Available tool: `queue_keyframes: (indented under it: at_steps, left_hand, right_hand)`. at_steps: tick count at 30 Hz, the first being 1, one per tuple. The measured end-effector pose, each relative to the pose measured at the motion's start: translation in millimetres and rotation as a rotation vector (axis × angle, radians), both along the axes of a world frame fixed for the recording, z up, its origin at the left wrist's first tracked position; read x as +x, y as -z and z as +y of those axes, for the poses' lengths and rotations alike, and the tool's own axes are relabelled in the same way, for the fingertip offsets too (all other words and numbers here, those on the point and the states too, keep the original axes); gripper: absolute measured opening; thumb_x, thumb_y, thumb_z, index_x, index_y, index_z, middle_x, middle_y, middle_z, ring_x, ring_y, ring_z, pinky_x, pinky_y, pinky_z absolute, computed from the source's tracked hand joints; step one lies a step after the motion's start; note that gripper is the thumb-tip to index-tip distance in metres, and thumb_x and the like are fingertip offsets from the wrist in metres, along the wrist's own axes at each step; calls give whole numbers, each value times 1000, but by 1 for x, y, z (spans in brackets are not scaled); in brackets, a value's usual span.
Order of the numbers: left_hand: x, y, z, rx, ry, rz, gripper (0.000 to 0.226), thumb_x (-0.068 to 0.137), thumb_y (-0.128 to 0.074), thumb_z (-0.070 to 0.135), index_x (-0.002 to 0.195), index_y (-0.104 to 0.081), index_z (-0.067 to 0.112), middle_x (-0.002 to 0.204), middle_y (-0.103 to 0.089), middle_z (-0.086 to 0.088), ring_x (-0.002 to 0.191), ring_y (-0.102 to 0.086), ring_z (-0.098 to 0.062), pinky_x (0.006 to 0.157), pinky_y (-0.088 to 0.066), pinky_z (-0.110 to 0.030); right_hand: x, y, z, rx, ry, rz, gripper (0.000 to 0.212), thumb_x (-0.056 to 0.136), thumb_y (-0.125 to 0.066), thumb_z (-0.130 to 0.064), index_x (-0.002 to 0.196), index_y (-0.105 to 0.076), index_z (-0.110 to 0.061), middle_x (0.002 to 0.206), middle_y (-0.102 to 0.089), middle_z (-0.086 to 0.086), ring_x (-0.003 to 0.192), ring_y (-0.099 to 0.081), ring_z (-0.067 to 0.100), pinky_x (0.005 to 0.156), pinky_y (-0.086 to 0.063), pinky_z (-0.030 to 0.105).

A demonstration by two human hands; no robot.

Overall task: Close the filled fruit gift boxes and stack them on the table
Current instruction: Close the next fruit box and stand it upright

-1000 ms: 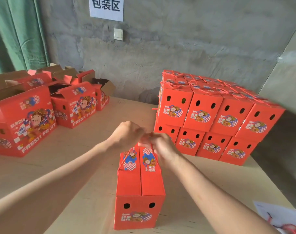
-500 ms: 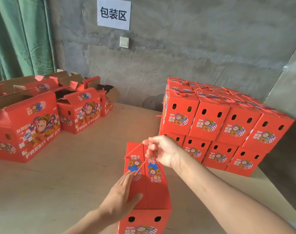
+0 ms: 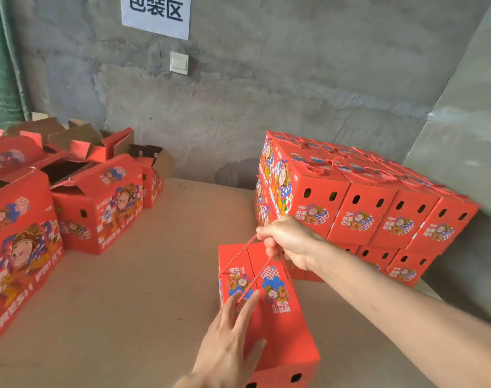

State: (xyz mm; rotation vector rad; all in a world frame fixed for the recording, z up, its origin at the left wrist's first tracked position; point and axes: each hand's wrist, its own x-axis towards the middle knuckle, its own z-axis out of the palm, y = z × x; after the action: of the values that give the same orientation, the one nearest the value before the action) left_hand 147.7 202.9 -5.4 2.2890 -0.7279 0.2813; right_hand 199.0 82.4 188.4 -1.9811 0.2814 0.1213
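L grip (image 3: 224, 348) down onto box (image 3: 283, 340), R grip (image 3: 289, 242) holds rope (image 3: 237, 254)

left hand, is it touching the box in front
Touching: the head view shows the left hand lying flat on the box top, fingers straight.

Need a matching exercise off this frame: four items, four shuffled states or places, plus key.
Items:
1. left hand
2. right hand
3. stacked boxes
4. open-flapped boxes

States or places:
A. flaps up, on the left of the table
B. grips the rope handle
C. closed, two layers, far right
D. fingers straight, rests on the near box

Pairs: 1-D, 2-B, 3-C, 4-A
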Motion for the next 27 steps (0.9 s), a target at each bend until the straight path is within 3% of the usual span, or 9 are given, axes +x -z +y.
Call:
queue_keyframes:
  at_steps: [4,12,15,17,21,22,23,24,27]
  left_hand:
    - [82,-4,20,36,69,-23,53,92,-41,49,141,-36,30,154,-10,5,140,-22,-10,108,-27,-19]
    - [213,-16,13,66,48,-26,56,97,-33,46,147,-24,21,157,0,-5,145,-1,-19,117,-7,-25]
    - [258,-19,-2,73,75,-50,57,98,-33,43,148,-19,19,156,1,-4,145,10,-19,117,-1,-25]
    - [283,-8,-16,129,67,-70,58,99,-29,45,149,-14,21,156,4,-1,144,16,-19,118,-1,-27]
    - [320,7,-44,129,-131,118,49,98,-19,52,146,-12,45,156,21,5,143,22,-23,117,-1,-41]
    - [327,7,-50,125,-149,141,48,99,-18,52,146,-15,45,156,20,2,143,19,-25,117,-1,-42]
    - [331,8,-55,143,-150,105,47,99,-19,50,145,-19,42,157,14,-1,144,13,-26,116,-3,-41]
    - [333,8,-57,151,-128,51,45,100,-22,46,144,-27,38,156,2,-4,144,0,-27,116,-10,-39]
    - [330,16,-47,-7,16,-203,28,95,-44,28,112,-64,18,124,-52,-6,113,-50,-23,90,-47,-36]
  right_hand:
    - [49,-7,15,-85,126,15,23,90,-49,-3,68,-51,-8,49,-36,1,44,-36,14,50,-29,24]
    - [157,-33,31,-246,224,-79,18,85,-51,0,68,-50,-7,51,-39,4,44,-39,16,49,-29,26]
    - [196,-34,19,-326,237,-144,11,84,-53,-1,73,-55,-4,57,-48,9,51,-50,19,52,-41,29]
    - [218,-25,6,-427,227,-163,10,83,-53,-3,73,-56,-1,66,-57,15,63,-59,25,66,-51,35]
    - [247,25,-26,-722,157,-81,23,88,-50,-13,66,-48,-11,83,-58,14,77,-53,23,56,-32,29]
    - [247,44,-34,-782,139,-69,14,90,-50,-17,82,-56,-9,95,-58,15,89,-55,25,62,-36,26]
    - [244,67,-43,-842,123,-87,24,92,-49,-20,110,-54,-5,116,-56,16,108,-53,27,79,-39,24]
    - [238,92,-51,-921,67,-102,47,94,-47,-21,136,-36,-4,139,-41,14,128,-40,27,100,-33,25]
    - [221,160,-66,-1143,-192,-184,75,96,-43,-16,150,9,-29,158,12,3,145,8,29,118,0,38]
